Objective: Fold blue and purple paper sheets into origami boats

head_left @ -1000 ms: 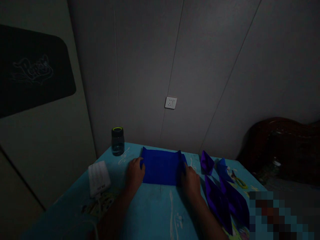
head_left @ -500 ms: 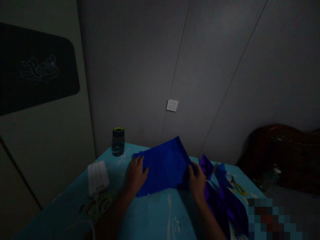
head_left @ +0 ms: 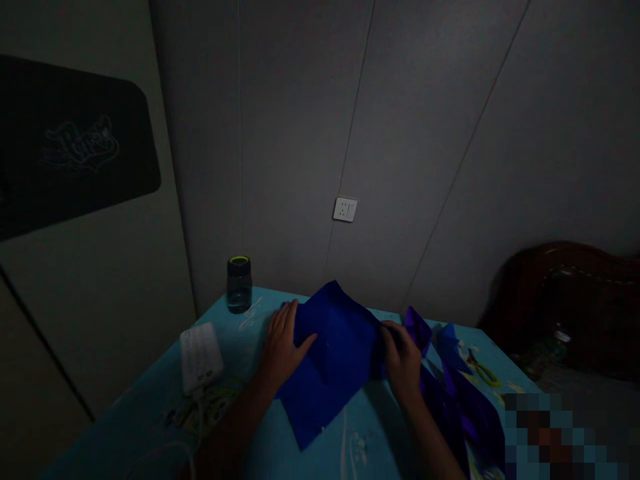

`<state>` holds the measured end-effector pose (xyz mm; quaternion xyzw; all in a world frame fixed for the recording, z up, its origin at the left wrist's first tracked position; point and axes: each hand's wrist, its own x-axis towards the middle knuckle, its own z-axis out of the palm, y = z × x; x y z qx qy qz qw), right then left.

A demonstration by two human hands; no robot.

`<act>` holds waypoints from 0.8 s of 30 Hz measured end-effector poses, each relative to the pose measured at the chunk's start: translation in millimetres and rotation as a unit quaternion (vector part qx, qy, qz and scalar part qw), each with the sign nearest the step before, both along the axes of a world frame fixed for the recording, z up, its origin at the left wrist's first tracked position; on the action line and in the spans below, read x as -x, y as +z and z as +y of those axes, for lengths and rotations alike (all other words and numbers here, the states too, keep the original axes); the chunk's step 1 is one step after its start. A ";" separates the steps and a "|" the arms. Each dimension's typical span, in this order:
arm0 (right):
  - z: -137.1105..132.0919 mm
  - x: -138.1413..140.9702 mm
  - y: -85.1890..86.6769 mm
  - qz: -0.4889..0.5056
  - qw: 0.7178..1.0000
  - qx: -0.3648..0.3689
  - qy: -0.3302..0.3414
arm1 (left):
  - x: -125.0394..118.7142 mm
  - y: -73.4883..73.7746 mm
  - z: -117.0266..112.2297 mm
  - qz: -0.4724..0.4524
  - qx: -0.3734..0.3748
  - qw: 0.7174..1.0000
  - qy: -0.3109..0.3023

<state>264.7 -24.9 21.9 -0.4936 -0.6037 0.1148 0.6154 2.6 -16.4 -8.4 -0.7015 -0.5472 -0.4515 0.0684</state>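
Note:
A sheet of dark blue paper (head_left: 335, 347) is bent over the table, one corner raised toward the wall and another pointing toward me. My left hand (head_left: 284, 347) lies along the paper's left side, fingers stretched out and thumb spread over the surface. At the right edge, my right hand (head_left: 401, 360) is closed, pinching the paper between thumb and fingers. Just beyond that hand stands a folded purple paper piece (head_left: 419, 330). Larger purple folded papers (head_left: 473, 407) lie beside my right forearm, which partly hides them.
A dark bottle (head_left: 239, 285) stands at the back left, behind a white power bank (head_left: 201, 359) with a cable. Toward the right are a blue folded paper (head_left: 451, 345) and yellow-handled scissors (head_left: 485, 375). The patterned blue tablecloth (head_left: 250, 407) reaches the grey wall (head_left: 290, 167).
The blue paper has turned and bent, its near corner swinging toward me. My right hand has shifted slightly right with its edge; my left hand stays on the left side with thumb spread wider.

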 end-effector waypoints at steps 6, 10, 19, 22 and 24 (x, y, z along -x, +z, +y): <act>2.2 5.4 2.6 0.080 0.995 0.051 0.015 | 1.0 3.7 0.4 -0.137 0.096 0.986 -0.021; -2.1 13.6 1.9 0.091 0.995 0.037 -0.021 | 5.2 3.1 3.0 -0.160 0.114 0.980 -0.005; -91.2 -38.1 11.0 -0.282 0.955 -0.033 -0.082 | 10.6 5.5 6.7 -0.098 0.204 0.973 0.033; -118.5 -92.3 5.9 -0.360 0.917 0.018 -0.170 | 10.4 5.7 7.9 -0.081 0.228 0.969 0.044; -132.4 -122.7 -1.3 -0.390 0.887 0.077 -0.234 | 10.1 5.0 9.2 -0.065 0.241 0.968 0.041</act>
